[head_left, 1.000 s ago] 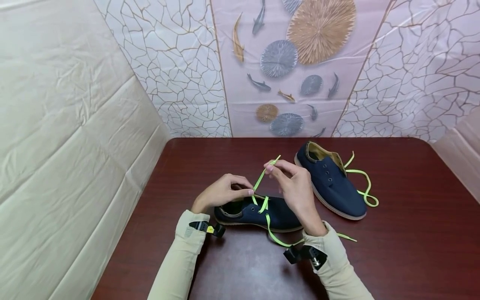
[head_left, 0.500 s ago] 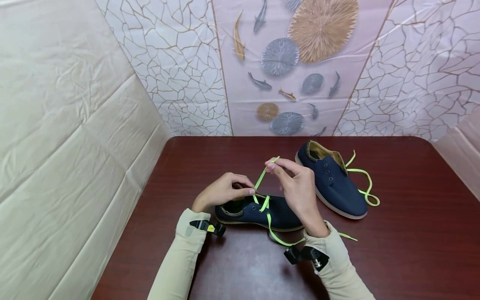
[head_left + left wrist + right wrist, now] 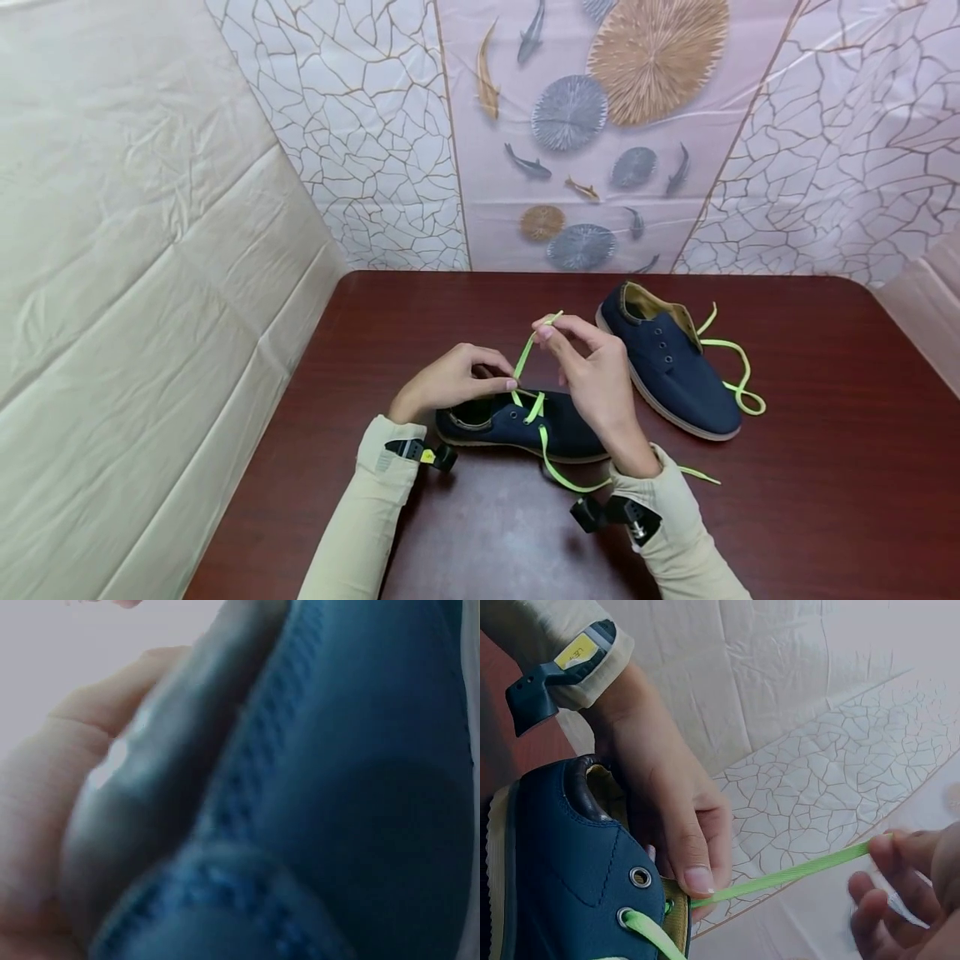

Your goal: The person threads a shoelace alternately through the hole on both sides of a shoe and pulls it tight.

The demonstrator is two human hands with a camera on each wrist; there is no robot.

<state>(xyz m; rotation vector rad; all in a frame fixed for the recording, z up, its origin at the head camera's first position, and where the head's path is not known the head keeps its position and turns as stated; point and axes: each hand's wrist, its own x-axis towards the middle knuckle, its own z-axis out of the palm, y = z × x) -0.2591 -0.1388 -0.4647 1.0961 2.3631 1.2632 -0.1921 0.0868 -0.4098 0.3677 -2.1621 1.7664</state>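
Observation:
A navy shoe (image 3: 495, 425) with bright green lacing lies sideways on the table, its toe to the right. My left hand (image 3: 453, 385) grips the shoe's far upper edge near the opening, the thumb tip touching the lace's base in the right wrist view. My right hand (image 3: 592, 367) pinches the green shoelace (image 3: 526, 354) close to its end, between thumb and forefinger. That lace runs taut and slanting up from the shoe to these fingers. In the left wrist view the shoe's collar (image 3: 262, 750) fills much of the blurred picture, with part of the left hand behind it.
A second navy shoe (image 3: 671, 367) stands at the back right, its green lace (image 3: 742, 367) curling on the table to its right. Another lace end (image 3: 562, 482) of the nearer shoe trails in front and passes under the right wrist. A patterned cloth wall (image 3: 390, 142) borders the dark red table (image 3: 825, 467).
Both hands keep their holds and the lace stays taut. The whole scene shifts slightly to the right in the head view.

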